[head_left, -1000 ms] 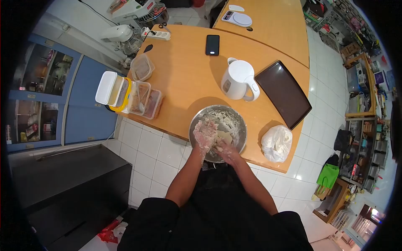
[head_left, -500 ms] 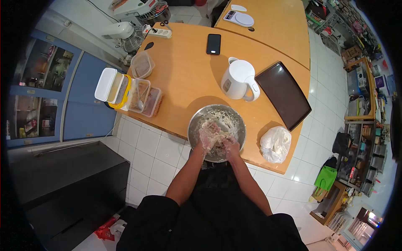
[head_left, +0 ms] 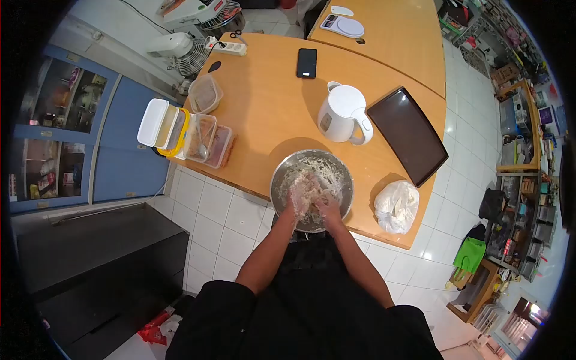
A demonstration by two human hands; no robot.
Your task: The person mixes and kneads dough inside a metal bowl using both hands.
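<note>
Both hands are down inside a steel mixing bowl (head_left: 276, 209) at the front edge of the wooden table. Shaggy, sticky dough (head_left: 310, 195) lies in it, with loose flour and bits clinging to the inner wall. My left hand (head_left: 297, 199), coated in dough and flour, is closed into the left side of the mass. From the right, my right hand (head_left: 327, 208) presses against the same dough, its fingers curled in and partly hidden. Dough smears reach up to both wrists.
A white electric kettle (head_left: 343, 114) stands behind the bowl, beside a dark baking tray (head_left: 409, 137). A white plastic bag (head_left: 396, 207) sits to the right. Lidded tubs and plastic containers (head_left: 200, 135) line the left edge. A phone (head_left: 306, 63) and kitchen scale (head_left: 343, 26) lie farther back.
My two hands have drawn closer together in the dough, and my left fingers have moved down from the far part of the mass. The bowl stays in place.
</note>
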